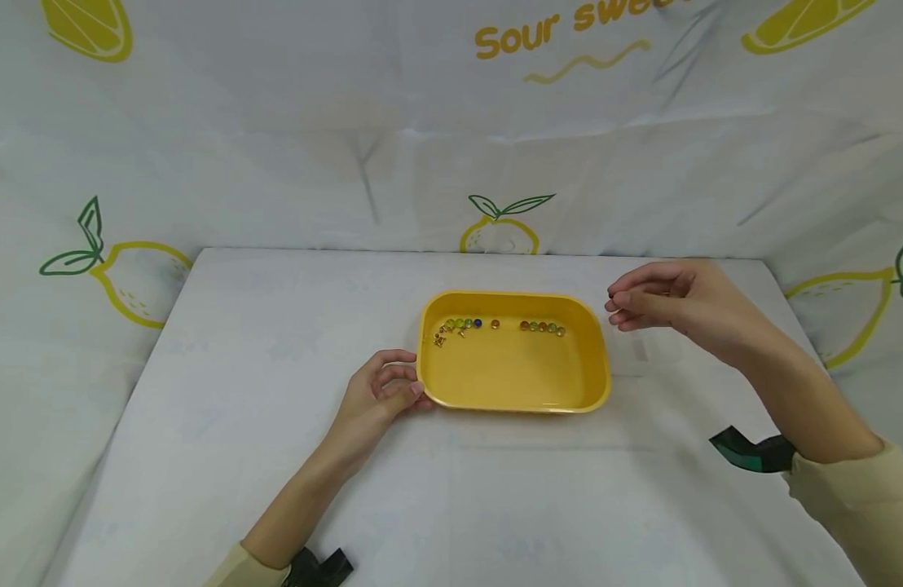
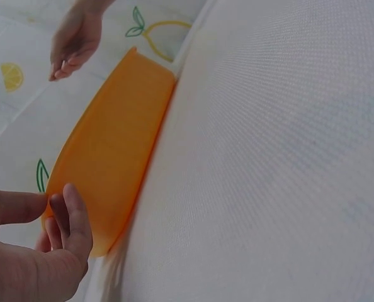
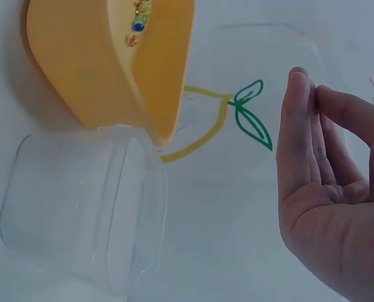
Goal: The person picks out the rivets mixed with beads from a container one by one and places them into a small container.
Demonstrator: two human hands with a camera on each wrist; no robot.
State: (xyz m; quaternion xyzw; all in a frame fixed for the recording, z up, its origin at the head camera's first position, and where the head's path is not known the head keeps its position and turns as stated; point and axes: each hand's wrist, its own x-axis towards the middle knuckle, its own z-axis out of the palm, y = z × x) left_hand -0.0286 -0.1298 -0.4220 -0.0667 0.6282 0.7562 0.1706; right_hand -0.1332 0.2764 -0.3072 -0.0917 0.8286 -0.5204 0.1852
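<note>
A yellow tray (image 1: 513, 375) stands on the white table. My left hand (image 1: 381, 387) grips its left end, with the thumb at the rim and the fingers against the outer wall in the left wrist view. Inside lie several round beads (image 1: 543, 327) in a loose row and small gold-coloured pieces (image 1: 439, 340) at the left. My right hand (image 1: 675, 297) is raised beyond the tray's right end. Its thumb and fingertips meet on what seems a tiny dark bead-like thing (image 1: 611, 295), mostly hidden by the fingers.
A clear plastic container (image 3: 67, 201) is beside the tray's right end; it shows only faintly in the head view. A white cloth (image 1: 290, 163) with lemon prints hangs behind the table (image 1: 275, 489). Black straps (image 1: 755, 452) are at both wrists.
</note>
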